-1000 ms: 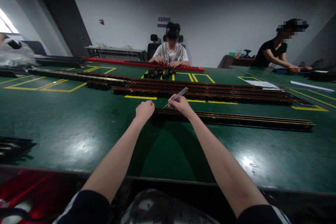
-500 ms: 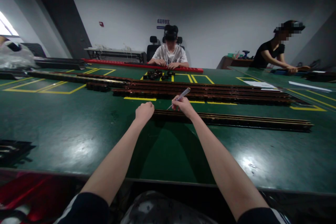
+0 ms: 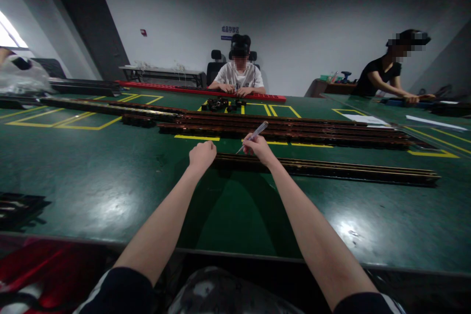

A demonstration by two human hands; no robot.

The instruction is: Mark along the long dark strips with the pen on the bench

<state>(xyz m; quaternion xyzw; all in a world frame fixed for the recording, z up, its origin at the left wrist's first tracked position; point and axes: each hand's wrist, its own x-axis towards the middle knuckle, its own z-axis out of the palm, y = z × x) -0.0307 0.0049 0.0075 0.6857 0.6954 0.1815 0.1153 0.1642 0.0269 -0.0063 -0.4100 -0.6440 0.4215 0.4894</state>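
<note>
A long dark metal rail [image 3: 331, 168] lies across the green table [image 3: 110, 181] in front of me. My right hand [image 3: 259, 149] is closed round a clear-handled screwdriver [image 3: 253, 135], its tip pointing down at the rail's left end. My left hand [image 3: 202, 154] is a closed fist at that same left end; what it holds, if anything, is hidden.
More long dark rails [image 3: 287, 130] lie stacked further back, with small black parts [image 3: 221, 104] beyond. A person sits opposite behind a red strip [image 3: 198, 91]; another person leans over a table at the right. A dark tray [image 3: 18, 206] sits at the left edge.
Both hands stay at the rail's left end; the right hand with the screwdriver has shifted slightly to the right and tilted a little.
</note>
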